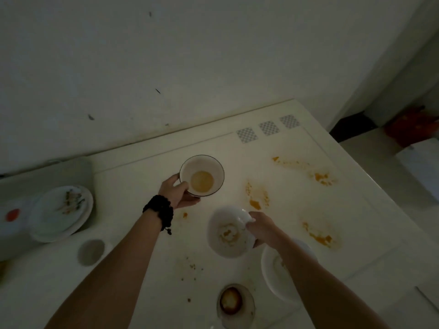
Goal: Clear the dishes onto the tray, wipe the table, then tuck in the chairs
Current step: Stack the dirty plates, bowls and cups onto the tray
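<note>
table [320, 210]: smooth glossy white top, smeared orange from 1 to 4 o'clock
dark-rimmed bowl [202, 162]: glazed ceramic
white bowl [216, 231]: glossy ceramic
tray [71, 169], 9 o'clock: matt grey
bracelet [159, 211]: dark beads

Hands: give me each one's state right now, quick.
Left hand: grips the dark-rimmed bowl by its near side.
Right hand: grips the white bowl at its rim, tilted.

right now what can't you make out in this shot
Head view only, dim:
- Plate near the right forearm: the arm covers much of it.
- Tray at left: cut off by the frame edge.
- Small dish at bottom: contents too dark to tell.
- Left hand on the bowl: fingers behind it hidden.
</note>
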`<state>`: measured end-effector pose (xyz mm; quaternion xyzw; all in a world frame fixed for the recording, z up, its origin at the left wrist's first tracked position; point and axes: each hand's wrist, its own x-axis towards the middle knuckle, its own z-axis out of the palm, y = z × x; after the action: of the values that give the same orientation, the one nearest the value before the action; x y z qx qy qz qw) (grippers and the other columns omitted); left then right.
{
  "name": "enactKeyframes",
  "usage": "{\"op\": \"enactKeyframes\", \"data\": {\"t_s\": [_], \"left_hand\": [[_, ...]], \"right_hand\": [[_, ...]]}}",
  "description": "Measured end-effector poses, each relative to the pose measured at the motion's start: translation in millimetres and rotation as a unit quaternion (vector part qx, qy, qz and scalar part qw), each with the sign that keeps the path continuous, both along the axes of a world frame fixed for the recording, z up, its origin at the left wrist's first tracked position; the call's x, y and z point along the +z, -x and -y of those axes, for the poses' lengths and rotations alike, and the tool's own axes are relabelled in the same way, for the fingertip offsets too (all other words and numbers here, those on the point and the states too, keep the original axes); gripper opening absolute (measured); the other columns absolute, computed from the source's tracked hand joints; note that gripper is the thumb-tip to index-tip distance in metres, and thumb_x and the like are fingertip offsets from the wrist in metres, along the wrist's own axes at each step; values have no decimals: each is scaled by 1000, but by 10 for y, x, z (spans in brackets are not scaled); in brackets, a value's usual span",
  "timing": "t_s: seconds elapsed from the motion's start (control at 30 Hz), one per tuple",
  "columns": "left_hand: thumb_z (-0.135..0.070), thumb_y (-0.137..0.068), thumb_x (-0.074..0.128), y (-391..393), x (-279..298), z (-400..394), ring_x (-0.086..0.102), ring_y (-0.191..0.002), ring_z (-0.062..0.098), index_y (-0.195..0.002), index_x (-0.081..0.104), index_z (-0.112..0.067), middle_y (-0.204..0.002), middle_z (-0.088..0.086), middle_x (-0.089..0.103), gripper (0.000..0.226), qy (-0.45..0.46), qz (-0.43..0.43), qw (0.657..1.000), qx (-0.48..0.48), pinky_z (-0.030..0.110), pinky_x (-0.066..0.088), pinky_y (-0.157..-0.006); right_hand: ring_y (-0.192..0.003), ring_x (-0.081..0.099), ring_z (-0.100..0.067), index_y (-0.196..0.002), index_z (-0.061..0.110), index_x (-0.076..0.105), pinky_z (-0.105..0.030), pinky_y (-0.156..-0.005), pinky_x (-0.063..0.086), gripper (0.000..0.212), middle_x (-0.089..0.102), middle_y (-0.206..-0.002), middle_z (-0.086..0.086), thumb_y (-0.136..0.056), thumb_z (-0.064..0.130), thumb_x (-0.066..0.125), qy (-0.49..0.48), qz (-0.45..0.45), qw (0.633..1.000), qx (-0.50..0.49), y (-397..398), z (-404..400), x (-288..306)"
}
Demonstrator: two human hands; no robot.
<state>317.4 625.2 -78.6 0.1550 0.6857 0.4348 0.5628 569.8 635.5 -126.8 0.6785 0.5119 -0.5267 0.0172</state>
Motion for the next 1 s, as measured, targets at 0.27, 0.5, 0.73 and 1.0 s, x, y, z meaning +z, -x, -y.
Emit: {"op": "enactKeyframes", "data": {"t_s": [0.27, 0.5, 0.73, 1.0], "left_hand": [[4, -91, 48, -72, 329, 272, 70, -85, 46, -127, 54, -14, -99, 30, 70, 41, 48, 21, 980, -194, 51, 59, -78], [4, -86, 49, -198, 372, 302, 70, -81, 47, -134, 51, -12, -126, 24, 57, 50, 51, 18, 982, -183, 49, 60, -78], [5, -88, 47, -420, 504, 348, 71, -78, 45, -124, 56, -6, -110, 23, 64, 39, 48, -14, 982, -180, 45, 61, -69], [-16, -88, 69, -670, 473, 409, 72, -75, 26, -131, 57, -19, -103, 9, 71, 46, 31, -100, 978, -181, 36, 61, -66]], "right_hand": [[-71, 73, -33, -107, 8, 67, -51, -63, 62, 32, 71, -92, -16, -86, -9, 49, 19, -170, 977, -127, 82, -62, 207], [-69, 72, -32, -112, 1, 69, -42, -62, 61, 40, 72, -93, -19, -82, -15, 48, 29, -242, 960, -140, 81, -133, 471], [-79, 70, -31, -107, -6, 67, -44, -68, 62, 33, 69, -92, -19, -85, -17, 46, 56, -284, 949, -126, -126, -61, 625], [-83, 69, -35, -116, -12, 62, -46, -74, 62, 30, 67, -99, -25, -91, -14, 44, 52, -280, 952, -116, -458, -35, 731]]}}
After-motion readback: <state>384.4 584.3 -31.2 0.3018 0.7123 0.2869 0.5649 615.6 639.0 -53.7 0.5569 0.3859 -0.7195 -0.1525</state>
